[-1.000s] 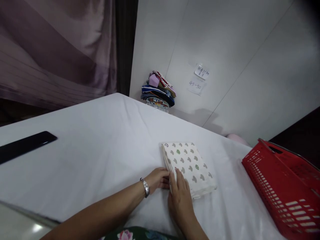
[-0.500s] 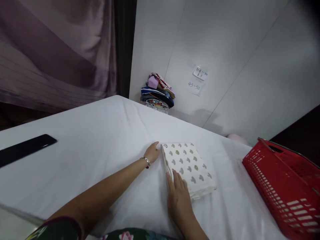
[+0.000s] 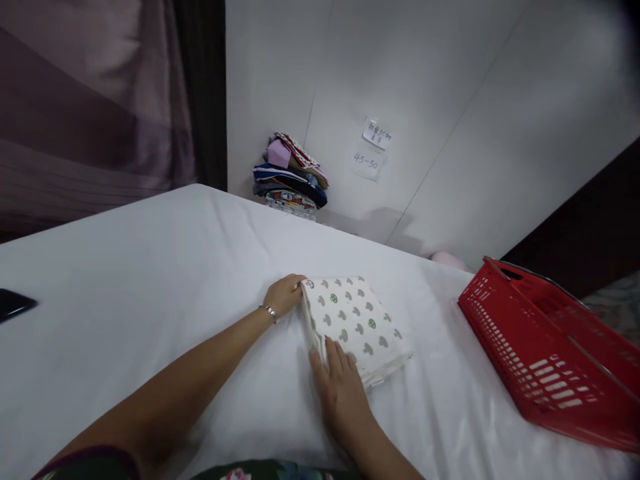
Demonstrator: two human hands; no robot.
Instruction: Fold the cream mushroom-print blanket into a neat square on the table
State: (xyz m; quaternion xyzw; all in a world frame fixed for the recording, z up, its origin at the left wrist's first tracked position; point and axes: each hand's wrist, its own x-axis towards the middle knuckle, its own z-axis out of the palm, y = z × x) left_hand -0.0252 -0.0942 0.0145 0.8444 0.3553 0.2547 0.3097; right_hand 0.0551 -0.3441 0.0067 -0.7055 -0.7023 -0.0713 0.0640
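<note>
A folded white cloth (image 3: 357,320) printed with grey mushrooms and a few green marks lies flat on the white-covered table (image 3: 150,287). At its far left corner, my left hand (image 3: 285,294) is closed on the edge, fingers on top and part of the grip hidden. A bracelet circles that wrist. My right hand (image 3: 343,393) rests on the near left side of the cloth. Its fingers are stretched over the top, and the thumb lies apart along the folded edge.
A red plastic basket (image 3: 530,360) with slotted sides stands at the right. Folded fabrics (image 3: 290,177) are stacked against the wall at the back. A dark flat object (image 3: 15,304) lies at the left edge. Paper notes (image 3: 371,150) are stuck on the wall.
My left hand has moved from just beside the cloth onto its far left corner and taken hold there. My right hand stays on the near edge. The whole view has shifted.
</note>
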